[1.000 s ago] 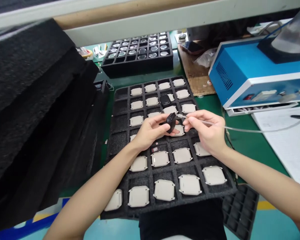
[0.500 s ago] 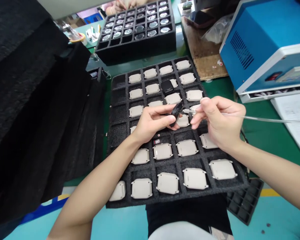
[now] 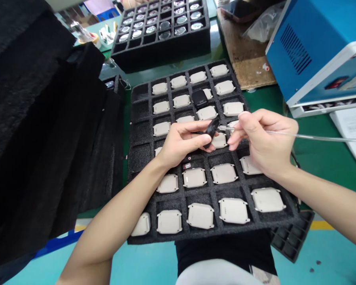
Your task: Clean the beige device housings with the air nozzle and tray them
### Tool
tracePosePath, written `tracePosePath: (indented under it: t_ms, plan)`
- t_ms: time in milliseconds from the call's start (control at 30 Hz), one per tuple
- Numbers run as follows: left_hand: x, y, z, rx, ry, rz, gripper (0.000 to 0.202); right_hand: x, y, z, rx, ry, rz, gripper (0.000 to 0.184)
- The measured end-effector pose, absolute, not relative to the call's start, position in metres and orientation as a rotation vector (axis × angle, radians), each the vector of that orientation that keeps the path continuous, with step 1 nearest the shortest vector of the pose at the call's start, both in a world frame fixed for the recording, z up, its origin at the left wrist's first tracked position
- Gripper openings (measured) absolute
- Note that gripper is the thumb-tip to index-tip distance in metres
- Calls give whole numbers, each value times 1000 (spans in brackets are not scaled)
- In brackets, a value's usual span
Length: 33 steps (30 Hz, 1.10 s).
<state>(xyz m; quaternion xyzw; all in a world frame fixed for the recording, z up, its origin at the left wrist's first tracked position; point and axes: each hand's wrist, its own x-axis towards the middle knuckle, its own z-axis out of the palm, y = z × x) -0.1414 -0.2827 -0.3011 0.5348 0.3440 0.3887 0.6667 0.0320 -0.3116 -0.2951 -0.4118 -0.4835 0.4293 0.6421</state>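
My left hand pinches a small black rounded case between thumb and fingers, above a black foam tray. My right hand grips a metal-tipped nozzle on a thin clear tube, its tip just beside the case. Rows of beige square housings sit in the tray's cells, and my hands hide several. A black unit lies on one housing near the middle.
Behind the tray, a black foam tray holds round glass discs. A blue machine stands at the right, beside a cardboard sheet and papers. Black foam sheets rise at the left. A co-worker's hand shows at the top.
My view has tilted down, so the trays sit higher in the picture. The black case now tilts more upright, and the nozzle stays close beside it.
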Motion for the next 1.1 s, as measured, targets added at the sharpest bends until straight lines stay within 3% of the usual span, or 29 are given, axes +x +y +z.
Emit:
tracePosePath:
  t_ms: [467, 1100]
  plan:
    - [-147, -280, -300, 1256, 915, 792, 30, 32, -309, -295, -926, -984, 1210, 33]
    - [-150, -281, -298, 1320, 885, 749, 39, 32, -311, -297, -876, -979, 1249, 30]
